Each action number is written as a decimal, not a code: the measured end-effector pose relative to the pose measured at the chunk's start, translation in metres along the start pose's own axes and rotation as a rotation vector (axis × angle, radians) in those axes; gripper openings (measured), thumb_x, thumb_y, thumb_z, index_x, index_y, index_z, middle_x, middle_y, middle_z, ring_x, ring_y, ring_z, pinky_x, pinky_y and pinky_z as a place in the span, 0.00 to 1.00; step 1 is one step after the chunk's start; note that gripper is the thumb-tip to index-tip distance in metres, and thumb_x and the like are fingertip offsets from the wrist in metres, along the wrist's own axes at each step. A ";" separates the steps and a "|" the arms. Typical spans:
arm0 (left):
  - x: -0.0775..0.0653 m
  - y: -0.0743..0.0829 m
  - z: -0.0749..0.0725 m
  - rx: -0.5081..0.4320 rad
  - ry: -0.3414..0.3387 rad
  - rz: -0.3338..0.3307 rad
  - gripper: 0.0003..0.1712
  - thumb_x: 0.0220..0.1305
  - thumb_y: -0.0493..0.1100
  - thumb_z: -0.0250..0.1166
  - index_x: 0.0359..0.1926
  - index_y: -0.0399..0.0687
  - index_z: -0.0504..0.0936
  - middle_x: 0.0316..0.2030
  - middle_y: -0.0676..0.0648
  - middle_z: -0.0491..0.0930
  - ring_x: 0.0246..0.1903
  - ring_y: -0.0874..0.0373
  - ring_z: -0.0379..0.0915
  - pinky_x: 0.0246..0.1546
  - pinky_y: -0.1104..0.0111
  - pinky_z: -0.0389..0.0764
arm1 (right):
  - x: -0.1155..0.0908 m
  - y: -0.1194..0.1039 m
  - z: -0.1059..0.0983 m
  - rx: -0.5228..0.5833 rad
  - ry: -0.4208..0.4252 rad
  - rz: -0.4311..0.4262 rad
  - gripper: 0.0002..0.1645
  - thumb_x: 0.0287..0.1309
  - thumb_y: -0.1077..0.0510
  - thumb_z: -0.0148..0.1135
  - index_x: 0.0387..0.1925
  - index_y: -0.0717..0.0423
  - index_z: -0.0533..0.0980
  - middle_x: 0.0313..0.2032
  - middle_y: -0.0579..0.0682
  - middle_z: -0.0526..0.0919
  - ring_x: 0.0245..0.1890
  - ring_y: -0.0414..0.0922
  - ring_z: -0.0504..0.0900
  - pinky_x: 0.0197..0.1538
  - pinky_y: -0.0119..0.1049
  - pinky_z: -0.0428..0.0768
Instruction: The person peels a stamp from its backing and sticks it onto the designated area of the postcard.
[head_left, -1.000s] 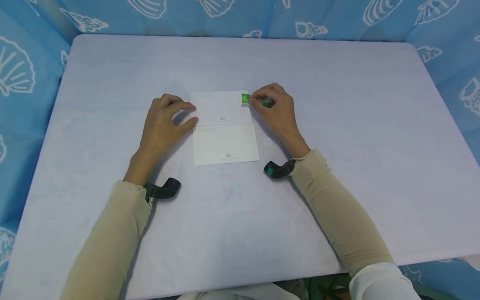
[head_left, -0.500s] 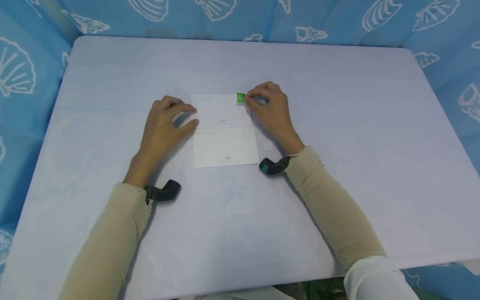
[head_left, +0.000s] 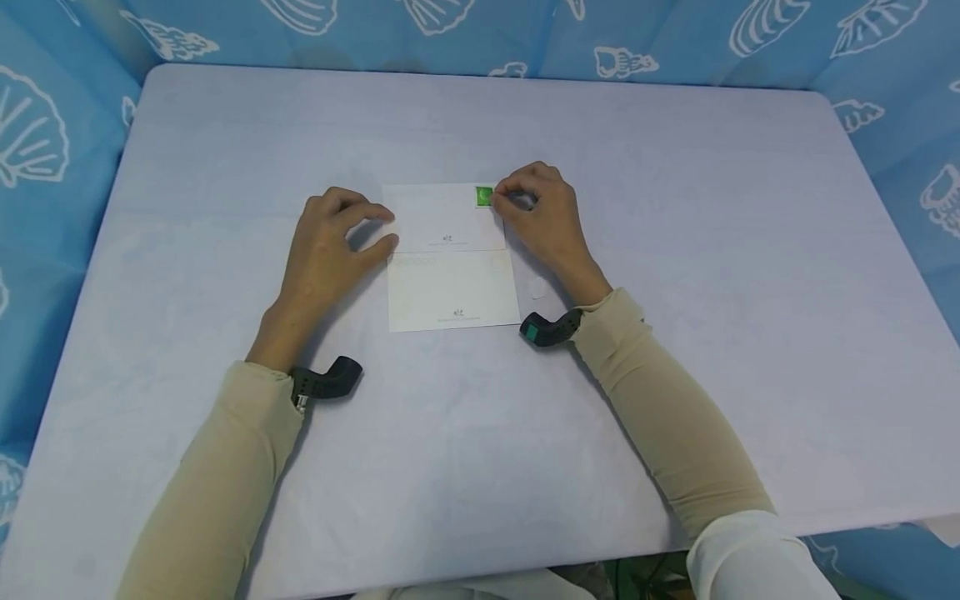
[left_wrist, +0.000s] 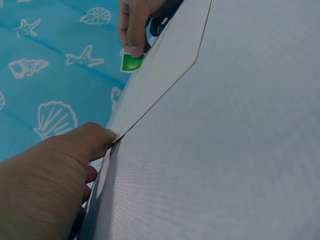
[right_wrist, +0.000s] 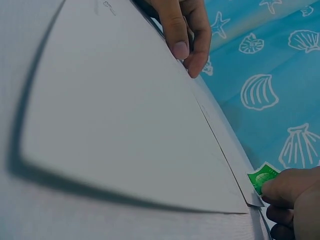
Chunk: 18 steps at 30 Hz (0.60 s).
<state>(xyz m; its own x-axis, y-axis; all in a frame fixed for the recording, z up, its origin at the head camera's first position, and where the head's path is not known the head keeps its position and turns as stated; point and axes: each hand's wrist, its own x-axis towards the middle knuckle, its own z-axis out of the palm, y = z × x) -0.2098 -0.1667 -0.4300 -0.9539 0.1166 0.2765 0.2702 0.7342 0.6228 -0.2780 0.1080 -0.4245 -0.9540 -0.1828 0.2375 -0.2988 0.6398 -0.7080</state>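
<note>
My right hand [head_left: 543, 212] pinches a small green stamp [head_left: 484, 197] with a white edge between thumb and forefinger. The stamp sits over the top right corner of a white paper rectangle [head_left: 438, 208], like an envelope or card. In the right wrist view, the stamp [right_wrist: 263, 175] looks tilted; contact with the paper cannot be told. A cream paper rectangle [head_left: 450, 292] adjoins the white one on the near side. Each bears a small printed mark. My left hand [head_left: 326, 242] rests at the papers' left edge, its thumb and forefinger apart, the thumb touching the edge.
A small whitish scrap [head_left: 537, 288] lies right of the papers. Both wrists wear black camera mounts. The table has a white cloth [head_left: 712, 250], and a blue curtain [head_left: 525, 37] with shell drawings hangs behind it.
My right hand has moved slightly left with the stamp, bringing it further over the corner of the white paper. A second green spot under that hand has gone from view. My left hand keeps its place.
</note>
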 end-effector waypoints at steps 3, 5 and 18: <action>0.000 0.000 0.000 -0.006 0.006 0.013 0.14 0.62 0.45 0.73 0.48 0.47 0.87 0.51 0.44 0.75 0.54 0.44 0.66 0.54 0.54 0.68 | -0.001 0.000 0.000 -0.025 -0.006 -0.003 0.07 0.62 0.57 0.69 0.38 0.56 0.86 0.42 0.46 0.80 0.52 0.42 0.73 0.54 0.31 0.72; 0.001 0.001 0.000 -0.004 0.009 0.022 0.14 0.61 0.45 0.73 0.48 0.47 0.87 0.51 0.44 0.75 0.53 0.44 0.66 0.54 0.54 0.68 | -0.002 0.000 -0.001 -0.048 -0.007 -0.015 0.07 0.62 0.57 0.69 0.38 0.56 0.86 0.43 0.47 0.79 0.52 0.44 0.72 0.55 0.32 0.71; 0.000 0.000 -0.001 -0.009 0.005 0.010 0.14 0.62 0.44 0.72 0.48 0.46 0.87 0.50 0.44 0.75 0.53 0.44 0.66 0.54 0.54 0.68 | -0.004 0.001 0.001 -0.079 0.011 -0.175 0.14 0.65 0.61 0.64 0.51 0.58 0.81 0.49 0.51 0.78 0.54 0.46 0.72 0.60 0.36 0.67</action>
<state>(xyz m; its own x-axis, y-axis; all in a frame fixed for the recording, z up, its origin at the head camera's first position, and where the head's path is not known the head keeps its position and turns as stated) -0.2092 -0.1670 -0.4294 -0.9505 0.1204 0.2864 0.2809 0.7271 0.6264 -0.2749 0.1084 -0.4265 -0.8874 -0.2883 0.3598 -0.4568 0.6556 -0.6012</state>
